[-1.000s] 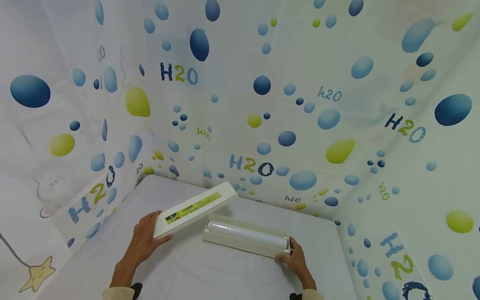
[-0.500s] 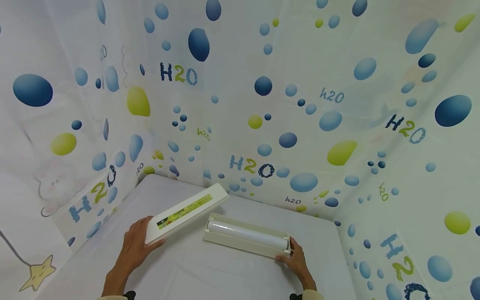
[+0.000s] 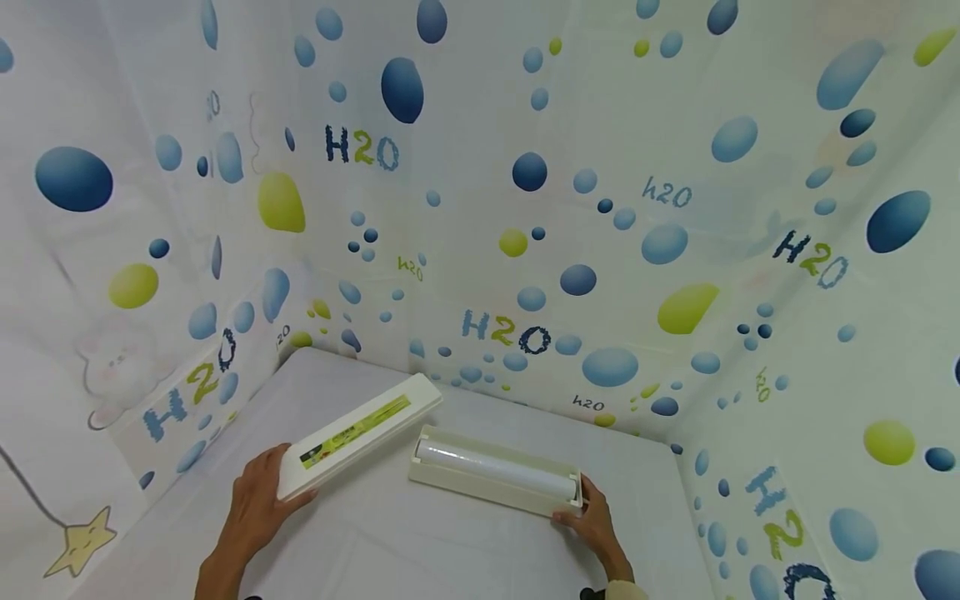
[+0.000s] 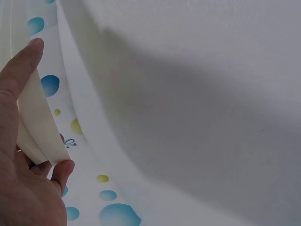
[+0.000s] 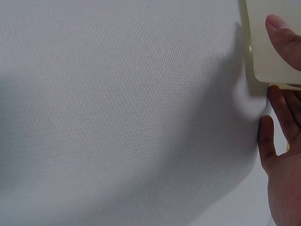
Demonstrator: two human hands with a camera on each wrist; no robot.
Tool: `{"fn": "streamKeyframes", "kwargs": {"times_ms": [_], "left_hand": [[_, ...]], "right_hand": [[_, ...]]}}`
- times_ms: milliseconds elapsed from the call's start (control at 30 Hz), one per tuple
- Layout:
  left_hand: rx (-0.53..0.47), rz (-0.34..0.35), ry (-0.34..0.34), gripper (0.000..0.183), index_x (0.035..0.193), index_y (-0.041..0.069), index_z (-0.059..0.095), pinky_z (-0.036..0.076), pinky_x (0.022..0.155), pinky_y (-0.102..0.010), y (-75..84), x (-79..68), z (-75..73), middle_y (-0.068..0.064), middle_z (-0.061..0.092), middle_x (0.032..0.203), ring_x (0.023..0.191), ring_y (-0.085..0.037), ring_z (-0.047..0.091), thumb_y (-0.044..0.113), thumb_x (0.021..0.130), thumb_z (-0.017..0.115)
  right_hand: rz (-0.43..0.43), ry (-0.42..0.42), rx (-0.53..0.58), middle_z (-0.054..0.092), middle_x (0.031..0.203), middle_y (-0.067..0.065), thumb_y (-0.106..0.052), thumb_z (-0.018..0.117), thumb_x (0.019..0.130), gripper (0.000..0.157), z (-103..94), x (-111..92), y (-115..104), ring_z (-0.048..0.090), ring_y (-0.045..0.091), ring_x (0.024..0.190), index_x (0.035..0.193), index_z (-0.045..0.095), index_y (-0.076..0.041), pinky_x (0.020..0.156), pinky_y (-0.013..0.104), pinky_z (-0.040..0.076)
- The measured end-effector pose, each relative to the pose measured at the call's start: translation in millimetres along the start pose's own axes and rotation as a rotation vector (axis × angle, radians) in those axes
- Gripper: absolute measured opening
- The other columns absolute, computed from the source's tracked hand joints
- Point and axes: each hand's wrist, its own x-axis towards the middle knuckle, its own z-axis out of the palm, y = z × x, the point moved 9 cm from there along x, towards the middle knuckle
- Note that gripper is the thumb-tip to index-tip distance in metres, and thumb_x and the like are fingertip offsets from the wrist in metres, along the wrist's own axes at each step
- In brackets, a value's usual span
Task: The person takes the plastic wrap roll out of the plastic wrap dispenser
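My left hand [image 3: 255, 504] grips the near end of a long white lid [image 3: 360, 433] with a yellow-green label, thumb along its near edge. The lid slants up to the right, its far end above the table. In the left wrist view, the fingers and thumb of the left hand [image 4: 23, 155] hold the lid's cream edge [image 4: 40, 117]. To the right, an uncovered cream box [image 3: 487, 493] holds a roll of clear plastic wrap [image 3: 495, 469]. My right hand [image 3: 596, 525] holds the box's right end, thumb at the front, as the right wrist view also shows on the box wall [image 5: 270, 52].
Both things are at a white-covered table [image 3: 360, 542]. Behind and at both sides hang white curtains [image 3: 465, 208] printed with blue and green drops and "H2O" lettering. The table's back edge meets the curtain just behind the lid and box.
My left hand has moved left and toward me with the lid, drawing it away from the box. The right hand and the box have stayed in place.
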Motion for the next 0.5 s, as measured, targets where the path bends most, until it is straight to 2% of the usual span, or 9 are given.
{"fn": "streamKeyframes", "kwargs": {"times_ms": [300,433,500], "left_hand": [[0.040,-0.037,-0.026,0.103,0.152,-0.011,0.042,0.045,0.094,-0.070,-7.8,-6.7,2.5,-0.041,0.053,0.143,0.122,-0.057,0.054,0.035,0.079,0.098],[0.052,-0.070,-0.051,0.105,0.155,-0.010,0.040,0.044,0.093,-0.070,-15.3,-9.8,4.7,-0.041,0.051,0.145,0.125,-0.059,0.052,0.040,0.081,0.096],[0.054,-0.077,-0.049,0.105,0.154,-0.010,0.040,0.044,0.092,-0.070,-18.5,-11.4,4.3,-0.041,0.051,0.145,0.125,-0.059,0.052,0.041,0.081,0.096]], "right_hand": [[0.034,-0.008,-0.027,0.067,0.145,0.029,-0.008,0.099,0.075,0.099,0.8,1.8,5.7,0.067,0.036,0.129,0.157,0.046,0.012,0.102,0.036,0.058],[0.000,0.002,-0.017,0.067,0.142,0.031,-0.009,0.100,0.074,0.099,0.3,1.9,6.4,0.067,0.035,0.124,0.155,0.047,0.013,0.099,0.034,0.058],[-0.033,0.012,-0.013,0.068,0.139,0.032,-0.010,0.100,0.073,0.098,0.1,1.9,7.0,0.068,0.029,0.121,0.154,0.049,0.013,0.096,0.031,0.058]]}}
